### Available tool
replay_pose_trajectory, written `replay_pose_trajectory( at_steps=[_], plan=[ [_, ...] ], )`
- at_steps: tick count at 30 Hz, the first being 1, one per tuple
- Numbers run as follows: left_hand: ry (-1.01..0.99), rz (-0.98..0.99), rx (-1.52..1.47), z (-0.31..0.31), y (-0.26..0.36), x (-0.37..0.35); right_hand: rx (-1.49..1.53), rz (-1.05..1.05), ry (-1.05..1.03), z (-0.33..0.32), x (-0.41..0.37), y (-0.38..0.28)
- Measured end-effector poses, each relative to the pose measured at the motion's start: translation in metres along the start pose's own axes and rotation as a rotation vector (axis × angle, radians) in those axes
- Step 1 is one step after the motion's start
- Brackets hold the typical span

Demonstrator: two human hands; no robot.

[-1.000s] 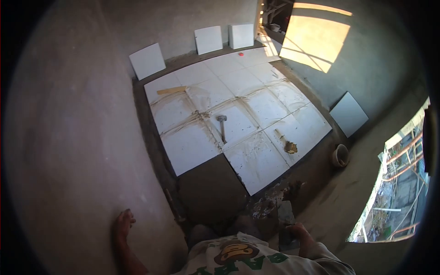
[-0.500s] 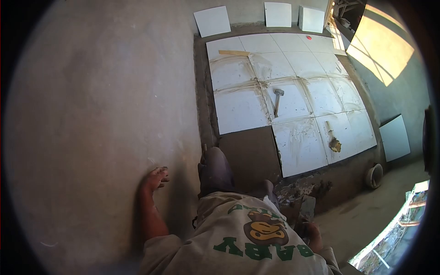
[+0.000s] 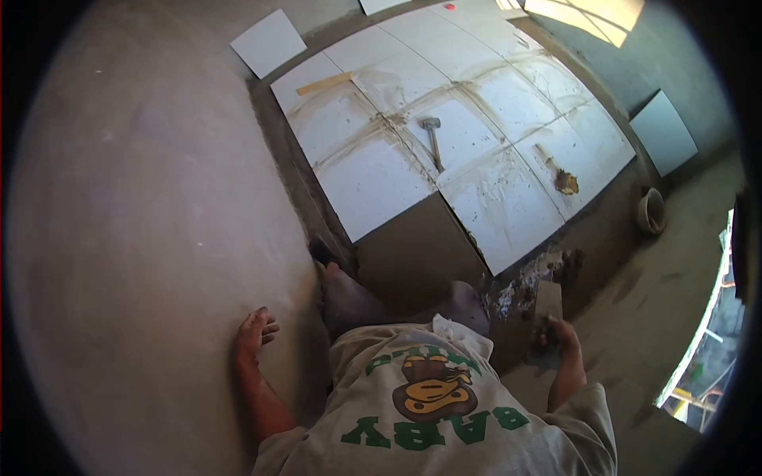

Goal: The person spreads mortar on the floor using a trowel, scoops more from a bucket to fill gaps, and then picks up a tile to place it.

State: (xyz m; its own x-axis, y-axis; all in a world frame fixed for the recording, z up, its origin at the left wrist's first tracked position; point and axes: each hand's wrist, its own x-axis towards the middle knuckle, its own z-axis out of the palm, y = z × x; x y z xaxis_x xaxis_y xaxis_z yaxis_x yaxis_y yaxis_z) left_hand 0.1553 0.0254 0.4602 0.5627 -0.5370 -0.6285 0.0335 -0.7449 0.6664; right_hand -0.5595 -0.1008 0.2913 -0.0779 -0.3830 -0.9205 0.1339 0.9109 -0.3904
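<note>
Down at the right, my right hand (image 3: 561,333) is wrapped round a flat rectangular trowel (image 3: 548,297), its blade reaching forward from the fist. Clumps of wet mortar (image 3: 520,289) lie just ahead of the blade. On the other side, my left hand (image 3: 258,327) is against or close beside the plastered wall (image 3: 159,238), fingers loosely apart and nothing in them. Between my knees and the laid white tiles (image 3: 381,190) is a square of smoothed mortar (image 3: 421,242).
A mallet (image 3: 433,143) and a wooden strip (image 3: 324,83) lie on the tiles, with a dirty brush-like tool (image 3: 565,182) to the right. Loose tiles lean on the walls, one (image 3: 665,132) at right. A bucket (image 3: 652,211) stands beyond the tiled edge.
The view has swung right and the floor appears tilted. My right hand and the trowel have come out from beside my body, further forward. My left hand stays by the wall.
</note>
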Motion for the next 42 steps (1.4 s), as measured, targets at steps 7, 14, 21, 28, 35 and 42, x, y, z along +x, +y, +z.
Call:
replay_pose_trajectory(
  at_steps=[7,14,21,28,35,42],
  plan=[
    [-0.117,-0.073,-0.204,0.03,0.018,0.252,0.036,-0.035,0.236,0.203,-0.006,-0.086],
    [-0.251,-0.134,-0.142,0.061,0.082,0.429,0.028,0.102,0.445,0.424,0.039,-0.133],
    [-0.264,-0.287,-0.255,0.137,-0.03,0.446,0.189,0.193,0.293,0.52,0.24,-0.086],
    [-0.52,-0.49,-0.006,0.216,-0.107,0.404,0.184,0.006,0.353,0.567,0.363,-0.096],
    [-0.502,-0.635,0.049,0.231,-0.1,0.416,0.144,-0.017,0.42,0.594,0.429,-0.121],
    [-0.506,-0.648,0.023,0.231,-0.089,0.423,0.078,-0.012,0.509,0.606,0.45,-0.121]
  ],
)
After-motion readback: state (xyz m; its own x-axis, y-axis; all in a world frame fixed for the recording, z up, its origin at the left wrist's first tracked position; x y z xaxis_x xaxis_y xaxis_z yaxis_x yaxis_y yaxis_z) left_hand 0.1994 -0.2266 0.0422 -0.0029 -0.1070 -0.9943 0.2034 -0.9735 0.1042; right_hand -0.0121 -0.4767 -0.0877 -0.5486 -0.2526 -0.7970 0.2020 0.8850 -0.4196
